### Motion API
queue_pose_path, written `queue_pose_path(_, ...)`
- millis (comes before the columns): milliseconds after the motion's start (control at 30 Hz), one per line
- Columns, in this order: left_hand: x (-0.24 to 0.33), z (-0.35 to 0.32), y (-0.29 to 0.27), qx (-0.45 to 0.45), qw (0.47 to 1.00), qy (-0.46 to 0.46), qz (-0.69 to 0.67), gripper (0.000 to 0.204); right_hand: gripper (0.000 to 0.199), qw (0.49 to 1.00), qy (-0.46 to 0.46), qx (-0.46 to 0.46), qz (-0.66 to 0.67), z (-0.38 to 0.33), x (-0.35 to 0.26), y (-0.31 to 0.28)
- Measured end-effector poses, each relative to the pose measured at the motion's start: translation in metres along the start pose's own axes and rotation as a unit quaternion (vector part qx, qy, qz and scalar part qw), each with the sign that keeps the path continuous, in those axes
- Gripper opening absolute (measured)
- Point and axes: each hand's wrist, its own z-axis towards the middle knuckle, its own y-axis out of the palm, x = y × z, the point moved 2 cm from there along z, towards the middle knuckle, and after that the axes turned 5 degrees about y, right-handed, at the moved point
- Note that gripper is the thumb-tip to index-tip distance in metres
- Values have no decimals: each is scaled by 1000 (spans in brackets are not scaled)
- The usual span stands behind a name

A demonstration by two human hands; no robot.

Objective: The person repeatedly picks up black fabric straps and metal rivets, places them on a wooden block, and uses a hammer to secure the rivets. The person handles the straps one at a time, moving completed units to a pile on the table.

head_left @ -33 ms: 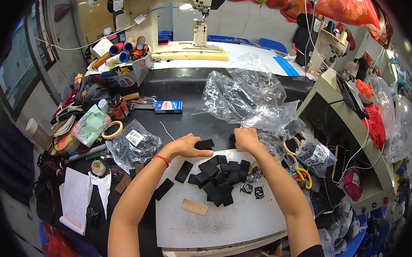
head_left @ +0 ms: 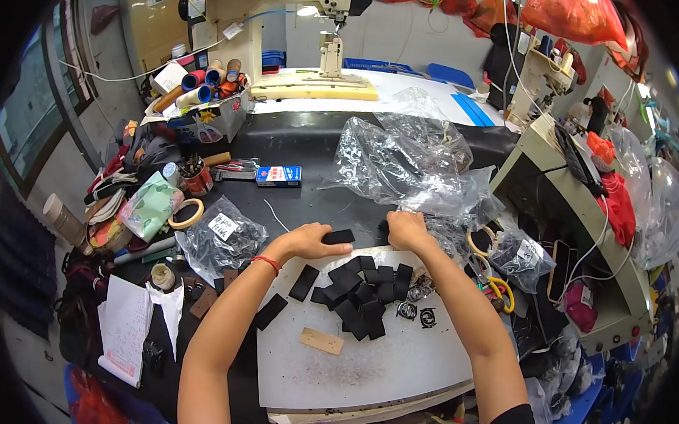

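Note:
My left hand [head_left: 308, 242] grips a black rectangular strip [head_left: 339, 236] just beyond the far edge of a white board [head_left: 302, 388]. To its right, my right hand [head_left: 408, 230] is closed, its fingers mostly hidden behind the knuckles. A small dark bit [head_left: 383, 230] shows at its fingertips; its kind is unclear. A loose heap of black strips [head_left: 358, 296] lies on the board between my forearms, with a separate strip [head_left: 304, 283] to its left. Two dark metal buckles [head_left: 427, 317] sit right of the heap. Nearer me lies a tan plate [head_left: 321, 341] with small holes.
Crumpled clear plastic bags [head_left: 398, 160] cover the bench beyond my right hand. Yellow-handled scissors [head_left: 502, 294] lie right of the board. Left are a labelled bag [head_left: 238, 243], a tape roll [head_left: 186, 213] and a notepad [head_left: 125, 327]. A blue box [head_left: 279, 177] and sewing machine [head_left: 331, 57] stand farther back.

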Motion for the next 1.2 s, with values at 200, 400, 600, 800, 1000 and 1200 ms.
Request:
queue_pose_path(200,-5,1,-3,6,997,-7,-76,100,23,989,-115,-17,95,-4,-4,-2)
queue_pose_path(400,7,-4,-5,-1,1000,-1,-17,97,37,992,-74,-53,92,-9,-26,-2)
queue_pose_path(600,-9,1,0,22,997,23,-64,84,64,989,8,-143,-29,-4,-33,-17)
queue_pose_path(800,-3,7,6,78,985,43,-150,47,63,988,21,-147,-35,13,-20,-9)
queue_pose_path(1000,5,-25,-14,218,968,31,-117,34,29,992,-90,-4,93,-6,-2,-10)
queue_pose_path(1200,45,-112,10,379,914,126,68,23,17,892,-224,135,370,-108,-37,-59)
